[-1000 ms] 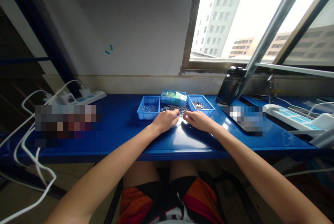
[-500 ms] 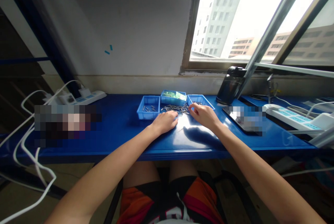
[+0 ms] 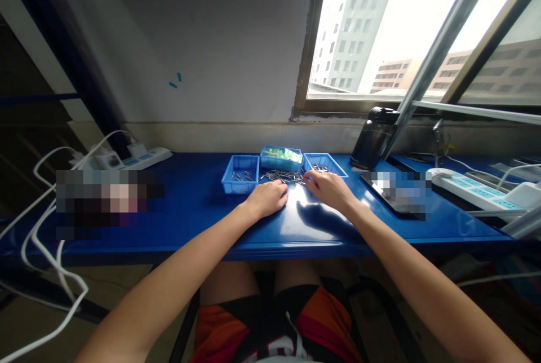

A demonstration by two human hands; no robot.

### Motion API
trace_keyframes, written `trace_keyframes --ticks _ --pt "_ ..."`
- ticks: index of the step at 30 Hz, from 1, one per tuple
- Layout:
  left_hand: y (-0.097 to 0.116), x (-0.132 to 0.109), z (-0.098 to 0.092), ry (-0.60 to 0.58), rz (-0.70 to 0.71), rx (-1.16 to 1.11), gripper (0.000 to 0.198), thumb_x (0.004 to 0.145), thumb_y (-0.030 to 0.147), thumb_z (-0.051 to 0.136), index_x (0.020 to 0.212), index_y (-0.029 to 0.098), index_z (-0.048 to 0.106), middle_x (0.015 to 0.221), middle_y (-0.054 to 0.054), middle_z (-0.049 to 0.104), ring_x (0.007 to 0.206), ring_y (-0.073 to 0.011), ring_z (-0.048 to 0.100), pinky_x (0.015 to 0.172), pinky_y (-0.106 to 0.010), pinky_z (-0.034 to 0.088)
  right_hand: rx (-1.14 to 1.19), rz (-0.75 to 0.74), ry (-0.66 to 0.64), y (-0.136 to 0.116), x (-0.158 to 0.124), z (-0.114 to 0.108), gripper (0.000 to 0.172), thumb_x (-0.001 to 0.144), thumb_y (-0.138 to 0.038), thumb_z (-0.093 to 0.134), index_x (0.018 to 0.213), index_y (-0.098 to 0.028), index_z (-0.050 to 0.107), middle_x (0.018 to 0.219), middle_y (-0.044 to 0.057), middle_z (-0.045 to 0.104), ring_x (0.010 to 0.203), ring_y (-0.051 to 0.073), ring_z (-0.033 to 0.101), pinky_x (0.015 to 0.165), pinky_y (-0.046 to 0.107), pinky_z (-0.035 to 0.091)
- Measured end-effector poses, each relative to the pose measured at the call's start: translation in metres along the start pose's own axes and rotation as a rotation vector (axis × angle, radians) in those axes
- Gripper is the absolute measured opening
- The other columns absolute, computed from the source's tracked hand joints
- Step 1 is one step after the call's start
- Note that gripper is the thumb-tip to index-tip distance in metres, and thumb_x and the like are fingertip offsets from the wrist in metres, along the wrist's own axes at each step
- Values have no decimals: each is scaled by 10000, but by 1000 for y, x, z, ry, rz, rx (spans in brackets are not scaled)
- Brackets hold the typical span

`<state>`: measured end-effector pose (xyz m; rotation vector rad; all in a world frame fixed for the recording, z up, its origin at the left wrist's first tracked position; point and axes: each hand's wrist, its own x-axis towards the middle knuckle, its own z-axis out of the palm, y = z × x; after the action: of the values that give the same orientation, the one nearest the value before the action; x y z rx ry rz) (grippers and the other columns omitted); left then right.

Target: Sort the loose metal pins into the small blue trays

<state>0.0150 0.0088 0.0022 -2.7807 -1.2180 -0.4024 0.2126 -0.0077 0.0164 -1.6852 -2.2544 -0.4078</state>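
Note:
A loose pile of small, thin metal pieces, like screws or nails (image 3: 282,175), lies on the blue table. My left hand (image 3: 267,198) rests at its near left edge, fingers curled and pressed together; what they may hold is hidden. At the pile's right end, my right hand (image 3: 327,187) has thumb and fingers drawn into a pinch, too small to show what is in it. Left of the pile stands a blue bin (image 3: 240,187) with a few metal pieces inside. Another blue bin (image 3: 341,171), partly behind my right hand, holds more of them.
Behind the pile, a third blue bin (image 3: 270,163) bears a green-and-clear plastic packet (image 3: 284,154). A dark bottle (image 3: 374,137) and a flat black device (image 3: 389,197), partly blurred out, are to the right. Power strips (image 3: 477,191) and white cables lie at both sides.
My right hand has shifted slightly left and nearer, away from the right bin, so more of the metal pieces in that bin show. My left hand is nearly still.

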Motion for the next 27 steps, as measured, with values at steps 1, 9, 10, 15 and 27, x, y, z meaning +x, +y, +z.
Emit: trace_keyframes --ticks 1,9,10,15,27 --pt "0 0 0 4 2 -2 250 867 307 374 910 187 590 908 -56 585 795 -183 590 646 -262 450 -17 -61 -60 -4 -1 1 325 892 -335 330 1028 -201 593 702 50 676 676 187 630 567 240 346" --pt "0 0 0 11 12 -16 235 857 290 385 890 183 591 898 -57 589 802 -183 586 640 -257 452 -128 -2 -225 -11 -1 12 401 890 -355 288 1148 -192 547 849 119 673 771 253 637 631 294 402" --pt "0 0 0 12 13 -17 235 856 292 386 891 184 591 899 -56 590 796 -183 588 638 -258 452 -124 15 -235 -11 0 13 400 888 -354 289 1138 -192 556 861 121 669 783 253 634 640 296 406" --pt "-1 1 0 10 17 -18 234 855 292 386 896 186 591 907 -56 592 787 -183 589 642 -262 455 -83 70 -239 -11 1 13 408 884 -362 305 1181 -191 527 895 127 659 827 256 624 664 302 414" --pt "0 0 -3 -7 2 -17 234 860 301 389 919 189 587 928 -54 599 808 -180 594 662 -253 459 -57 63 -249 -8 2 15 343 896 -310 297 1048 -189 579 823 105 661 747 226 623 586 260 359"
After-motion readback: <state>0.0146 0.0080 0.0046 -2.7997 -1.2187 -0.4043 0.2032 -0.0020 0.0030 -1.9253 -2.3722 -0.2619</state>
